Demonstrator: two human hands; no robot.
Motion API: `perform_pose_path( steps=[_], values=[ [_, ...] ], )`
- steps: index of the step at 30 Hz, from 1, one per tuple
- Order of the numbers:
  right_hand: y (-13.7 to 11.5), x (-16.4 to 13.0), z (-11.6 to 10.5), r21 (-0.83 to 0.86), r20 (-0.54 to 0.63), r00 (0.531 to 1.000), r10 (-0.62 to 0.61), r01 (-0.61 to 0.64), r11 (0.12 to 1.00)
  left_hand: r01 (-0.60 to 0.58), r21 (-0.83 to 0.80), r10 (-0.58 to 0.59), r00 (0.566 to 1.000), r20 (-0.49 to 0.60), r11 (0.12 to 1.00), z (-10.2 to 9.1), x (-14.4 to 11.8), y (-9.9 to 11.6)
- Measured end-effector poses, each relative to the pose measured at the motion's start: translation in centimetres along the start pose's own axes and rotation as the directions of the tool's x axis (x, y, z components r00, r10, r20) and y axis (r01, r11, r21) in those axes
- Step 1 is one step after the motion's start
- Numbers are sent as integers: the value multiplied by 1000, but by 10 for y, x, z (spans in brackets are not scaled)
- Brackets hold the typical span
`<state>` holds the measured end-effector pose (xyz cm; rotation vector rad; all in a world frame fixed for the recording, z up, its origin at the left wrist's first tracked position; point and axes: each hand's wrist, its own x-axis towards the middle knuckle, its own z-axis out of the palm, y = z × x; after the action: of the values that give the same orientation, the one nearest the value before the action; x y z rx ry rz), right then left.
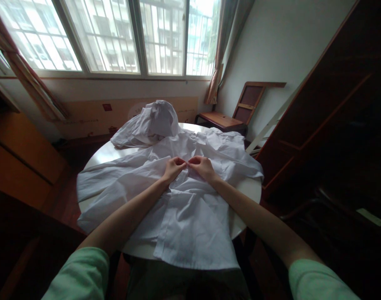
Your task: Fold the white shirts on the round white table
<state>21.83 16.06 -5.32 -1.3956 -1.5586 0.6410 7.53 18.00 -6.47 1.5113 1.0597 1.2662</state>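
A white shirt (pixel 196 225), wrinkled and long-sleeved, lies spread over a round white table (pixel 98 156), its hem hanging past the near edge. At the middle of its front, my left hand (pixel 174 168) is closed in a pinch on the fabric. My right hand (pixel 202 166) pinches the cloth just beside it, and the fingertips of both hands nearly meet. Whatever small part lies between the fingertips is too small to make out. Beyond them, a bunched heap of white cloth (pixel 159 118) rises at the table's back left.
Behind the table, a wooden chair (pixel 223 120) stands by the wall near a curtain (pixel 213 85). A long flat cardboard box (pixel 93 116) leans under the barred windows. Dark wooden furniture (pixel 302 137) looms on the right, and an orange-brown cabinet (pixel 21 158) is at left.
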Motion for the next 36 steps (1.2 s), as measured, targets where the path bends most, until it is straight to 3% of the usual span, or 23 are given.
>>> perform_pose_path(
  steps=[7, 16, 20, 28, 36],
  values=[
    [8, 5, 2, 140, -36, 999, 40, -34, 989, -25, -87, 26, 1000, 9, 996, 0, 2, -3],
    [-2, 2, -3, 326, 42, 976, 215, -217, 920, -77, -137, 83, 996, 37, 988, 0, 0, -3],
    [-3, 1, -2, 261, 40, 979, 202, -206, 943, -93, -76, 96, 995, 38, 993, 0, -2, -3],
    [7, 5, 5, 1, -86, 987, 133, -134, 991, -128, 19, 126, 991, 52, 992, 2, 0, -6],
    [5, 5, 3, -29, -76, 986, 148, -151, 988, -147, 212, 136, 989, 66, 966, -1, 0, -3]
  ],
)
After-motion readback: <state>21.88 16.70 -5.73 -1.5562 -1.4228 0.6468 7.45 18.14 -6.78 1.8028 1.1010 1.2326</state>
